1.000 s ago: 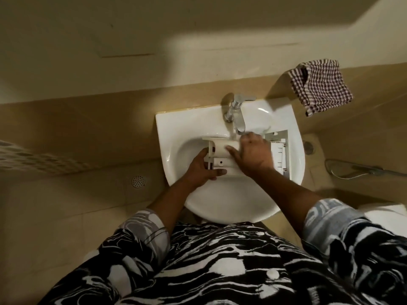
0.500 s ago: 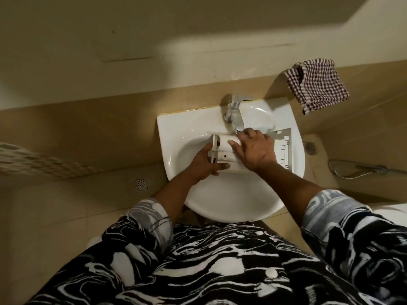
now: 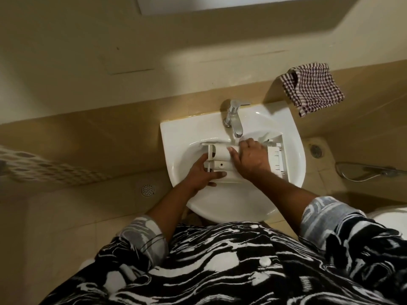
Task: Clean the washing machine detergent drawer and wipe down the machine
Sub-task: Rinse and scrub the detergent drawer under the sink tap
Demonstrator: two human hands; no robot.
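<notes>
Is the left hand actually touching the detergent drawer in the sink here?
Touching. The head view shows the left hand gripping the left end of the detergent drawer, thumb lying across its near edge, with no gap visible.

I see a chrome tap (image 3: 234, 119) above the white sink (image 3: 180, 134), a floor drain (image 3: 148, 190) to its left and a hose (image 3: 361, 172) to its right.

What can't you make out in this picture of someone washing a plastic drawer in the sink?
Head view:
- Middle of the detergent drawer: covered by the right hand; whether that hand holds a scrubber is unclear.
- Drain of the sink: hidden beneath the drawer.
- Dirt on the drawer: too small, too dim.
- Washing machine: outside the frame.
</notes>
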